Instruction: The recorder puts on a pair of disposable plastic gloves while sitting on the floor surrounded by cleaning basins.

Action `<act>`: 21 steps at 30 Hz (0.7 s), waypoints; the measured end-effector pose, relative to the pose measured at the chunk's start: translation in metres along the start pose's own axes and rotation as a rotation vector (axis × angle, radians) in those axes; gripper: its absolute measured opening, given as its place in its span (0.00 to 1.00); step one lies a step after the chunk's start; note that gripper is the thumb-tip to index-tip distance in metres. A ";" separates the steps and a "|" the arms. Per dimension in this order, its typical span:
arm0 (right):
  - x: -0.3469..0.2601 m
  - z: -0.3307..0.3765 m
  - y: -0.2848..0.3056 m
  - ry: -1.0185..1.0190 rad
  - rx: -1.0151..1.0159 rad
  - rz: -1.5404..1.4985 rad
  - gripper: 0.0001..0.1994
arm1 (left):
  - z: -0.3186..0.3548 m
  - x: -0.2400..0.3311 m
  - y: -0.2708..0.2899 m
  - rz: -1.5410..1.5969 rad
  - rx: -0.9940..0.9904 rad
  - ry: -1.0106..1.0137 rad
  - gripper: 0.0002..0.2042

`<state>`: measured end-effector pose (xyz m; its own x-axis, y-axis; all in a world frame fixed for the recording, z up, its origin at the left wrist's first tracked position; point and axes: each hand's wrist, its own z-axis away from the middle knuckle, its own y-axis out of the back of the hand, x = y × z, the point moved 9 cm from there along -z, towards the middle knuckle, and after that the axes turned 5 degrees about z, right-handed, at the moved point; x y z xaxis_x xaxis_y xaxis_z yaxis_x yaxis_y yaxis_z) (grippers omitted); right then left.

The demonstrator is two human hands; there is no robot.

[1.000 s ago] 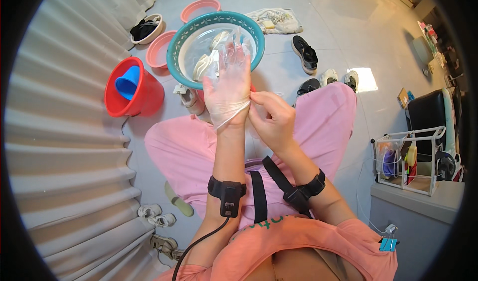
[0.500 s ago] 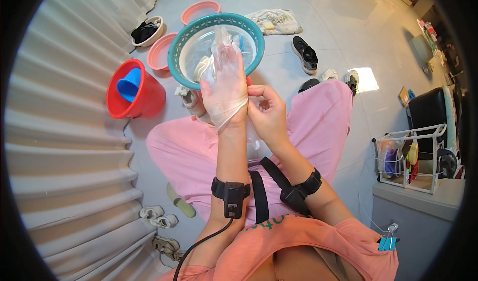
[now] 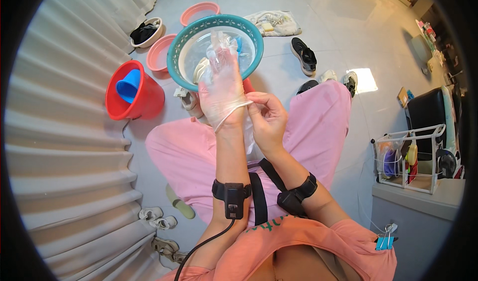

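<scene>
My left hand [image 3: 221, 99] is raised with its fingers stretched out, inside a clear plastic glove [image 3: 224, 76]. Loose film of the glove sticks out past the fingertips. My right hand [image 3: 269, 119] pinches the glove's cuff at the wrist between thumb and fingers and draws it out to the right. More thin clear plastic [image 3: 250, 139] hangs beneath that hand; whether it is a second glove I cannot tell. Behind my left hand stands a teal-rimmed basin [image 3: 175, 68] holding water, a white shoe [image 3: 200, 70] and something blue [image 3: 239, 44].
At the left a red bucket [image 3: 152, 99] holds a blue scoop [image 3: 128, 86] beside a white curtain [image 3: 74, 131]. Pink basins [image 3: 160, 52] stand behind it. A black shoe [image 3: 303, 57] and a cloth [image 3: 286, 24] lie on the floor. A wire rack [image 3: 411, 161] stands at the right.
My right hand has pulled the glove's cuff slightly outward from the left wrist. The left hand has shifted a little down, its fingers tilting away.
</scene>
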<state>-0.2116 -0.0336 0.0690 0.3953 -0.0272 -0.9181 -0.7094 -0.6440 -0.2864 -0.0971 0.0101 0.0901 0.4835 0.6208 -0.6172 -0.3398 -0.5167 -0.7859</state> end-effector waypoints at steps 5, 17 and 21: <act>0.016 -0.004 -0.013 -0.151 -0.180 -0.187 0.04 | 0.000 0.004 -0.005 -0.005 -0.019 -0.010 0.30; 0.001 0.002 -0.018 -0.039 -0.353 -0.021 0.07 | -0.016 0.010 -0.008 -0.070 -0.017 -0.011 0.30; -0.014 0.008 -0.016 0.211 -0.336 0.251 0.08 | -0.009 0.004 -0.011 -0.395 -0.081 0.015 0.30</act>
<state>-0.2101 -0.0166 0.0847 0.3700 -0.3463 -0.8621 -0.5837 -0.8085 0.0743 -0.0840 0.0123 0.0966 0.5758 0.7728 -0.2669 -0.0608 -0.2850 -0.9566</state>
